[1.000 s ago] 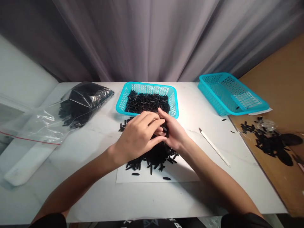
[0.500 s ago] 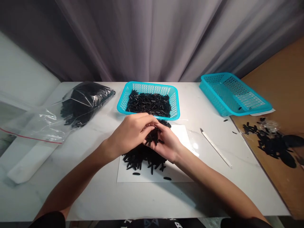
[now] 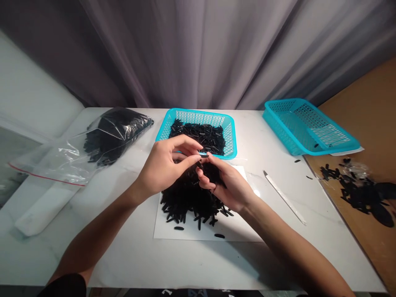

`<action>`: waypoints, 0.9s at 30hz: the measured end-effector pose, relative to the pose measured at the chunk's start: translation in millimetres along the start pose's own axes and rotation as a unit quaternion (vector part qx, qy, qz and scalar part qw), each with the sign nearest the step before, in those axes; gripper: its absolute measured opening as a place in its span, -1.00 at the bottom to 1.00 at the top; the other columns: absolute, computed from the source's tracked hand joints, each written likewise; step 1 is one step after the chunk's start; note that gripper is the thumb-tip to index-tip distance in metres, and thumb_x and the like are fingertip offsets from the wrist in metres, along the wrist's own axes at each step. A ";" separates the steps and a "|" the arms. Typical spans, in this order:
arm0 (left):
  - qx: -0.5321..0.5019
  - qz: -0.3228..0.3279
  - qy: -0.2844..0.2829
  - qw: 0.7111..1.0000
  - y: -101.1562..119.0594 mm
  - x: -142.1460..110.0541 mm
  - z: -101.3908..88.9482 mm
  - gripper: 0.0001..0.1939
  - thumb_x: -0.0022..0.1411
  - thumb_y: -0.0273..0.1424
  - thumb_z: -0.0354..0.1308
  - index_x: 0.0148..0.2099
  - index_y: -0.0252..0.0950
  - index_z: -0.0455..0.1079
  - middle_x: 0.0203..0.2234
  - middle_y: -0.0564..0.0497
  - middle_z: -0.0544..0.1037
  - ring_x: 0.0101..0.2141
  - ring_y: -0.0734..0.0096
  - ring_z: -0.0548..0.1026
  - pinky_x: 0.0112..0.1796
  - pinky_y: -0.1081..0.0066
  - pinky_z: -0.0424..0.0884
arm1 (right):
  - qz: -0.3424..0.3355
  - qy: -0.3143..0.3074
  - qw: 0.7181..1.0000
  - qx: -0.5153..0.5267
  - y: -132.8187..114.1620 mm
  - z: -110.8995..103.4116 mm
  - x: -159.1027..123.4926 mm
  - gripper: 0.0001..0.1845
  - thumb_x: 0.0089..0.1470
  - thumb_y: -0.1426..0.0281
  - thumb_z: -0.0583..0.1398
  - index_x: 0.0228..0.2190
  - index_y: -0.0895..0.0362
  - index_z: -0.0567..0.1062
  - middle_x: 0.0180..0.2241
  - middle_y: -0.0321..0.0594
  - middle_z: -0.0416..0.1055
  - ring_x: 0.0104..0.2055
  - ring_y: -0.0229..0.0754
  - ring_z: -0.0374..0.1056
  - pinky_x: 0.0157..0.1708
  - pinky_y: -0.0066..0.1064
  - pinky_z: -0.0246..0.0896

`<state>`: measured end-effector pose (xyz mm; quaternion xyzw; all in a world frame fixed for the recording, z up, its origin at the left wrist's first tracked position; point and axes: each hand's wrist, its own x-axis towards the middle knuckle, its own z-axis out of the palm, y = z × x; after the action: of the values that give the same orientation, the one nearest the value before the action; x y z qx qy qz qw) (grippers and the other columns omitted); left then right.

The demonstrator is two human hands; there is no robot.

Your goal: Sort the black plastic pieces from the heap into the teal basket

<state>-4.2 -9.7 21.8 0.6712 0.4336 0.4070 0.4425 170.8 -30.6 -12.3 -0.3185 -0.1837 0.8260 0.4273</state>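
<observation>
Above a heap of small, slim black pieces (image 3: pixel 192 202), my two hands meet. My left hand (image 3: pixel 165 165) pinches one end of a small black strip (image 3: pixel 204 156) at its thumb tip, its other fingers arched over. At the strip's other end are the fingertips of my right hand (image 3: pixel 232 183), whose fingers are curled with the palm side turned up. Another dark piece shows between the hands, partly hidden by fingers. The heap lies on a white sheet (image 3: pixel 173 235), with a few pieces loose near its front edge.
Behind my hands stands a blue basket (image 3: pixel 230 140) holding many black pieces. Another blue basket (image 3: pixel 297 144) sits back right, near a white-handled pointed tool (image 3: pixel 284 198). At left lies a clear zip bag (image 3: pixel 114 132) of black pieces. Scattered black pieces (image 3: pixel 355 189) lie on the brown surface.
The clump of black pieces cupped between my hands has gone from them. My hands have drawn slightly apart, and a single strip now shows between the fingertips. The view has shifted slightly.
</observation>
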 end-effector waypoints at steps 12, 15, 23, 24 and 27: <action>-0.158 -0.042 0.003 0.986 -2.1 1.1 5.7 -0.87 0.15 -0.43 0.38 -0.23 -0.30 0.52 -0.36 0.08 0.59 -0.30 0.54 0.59 -0.27 0.62 0.58 | -0.054 -0.022 0.994 -0.093 -2.5 8.5 -7.3 -0.74 0.26 0.31 0.20 -0.42 0.22 0.47 -0.50 -0.28 0.37 -0.59 -0.43 0.09 -0.62 -0.55 -0.16; -0.157 -0.045 0.019 0.986 -0.3 -0.4 5.0 -0.87 0.14 -0.44 0.39 -0.24 -0.30 0.52 -0.37 0.09 0.58 -0.30 0.54 0.59 -0.26 0.62 0.57 | -0.071 -0.008 0.989 -0.133 -6.0 10.1 -10.9 -0.71 0.26 0.27 0.21 -0.44 0.18 0.42 -0.51 -0.30 0.37 -0.58 -0.41 0.12 -0.59 -0.52 -0.13; -0.083 0.007 0.053 0.995 6.7 -5.9 4.1 -0.89 0.15 -0.49 0.37 -0.26 -0.28 0.51 -0.38 0.11 0.58 -0.31 0.58 0.58 -0.26 0.67 0.56 | -0.086 -0.026 0.977 -0.195 -10.8 9.3 -17.2 -0.70 0.26 0.23 0.23 -0.43 0.12 0.36 -0.51 -0.34 0.37 -0.57 -0.41 0.11 -0.57 -0.49 -0.17; -0.075 0.014 0.059 0.995 7.9 -6.6 4.7 -0.89 0.15 -0.49 0.37 -0.26 -0.28 0.51 -0.38 0.11 0.58 -0.31 0.58 0.58 -0.26 0.67 0.56 | -0.087 -0.029 0.976 -0.199 -10.4 9.1 -17.1 -0.71 0.26 0.23 0.23 -0.43 0.12 0.36 -0.51 -0.35 0.37 -0.58 -0.41 0.11 -0.58 -0.48 -0.18; -0.060 0.024 0.076 0.995 11.1 -8.9 7.7 -0.90 0.16 -0.48 0.36 -0.26 -0.28 0.50 -0.38 0.11 0.57 -0.30 0.57 0.58 -0.26 0.65 0.58 | -0.098 -0.044 0.970 -0.217 -8.3 9.6 -16.9 -0.71 0.28 0.21 0.21 -0.42 0.12 0.37 -0.50 -0.35 0.36 -0.58 -0.41 0.07 -0.60 -0.48 -0.22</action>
<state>2.9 -22.5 28.8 0.6211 0.4245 0.4924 0.4377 176.4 -40.1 5.7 -0.3474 -0.4075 0.7335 0.4186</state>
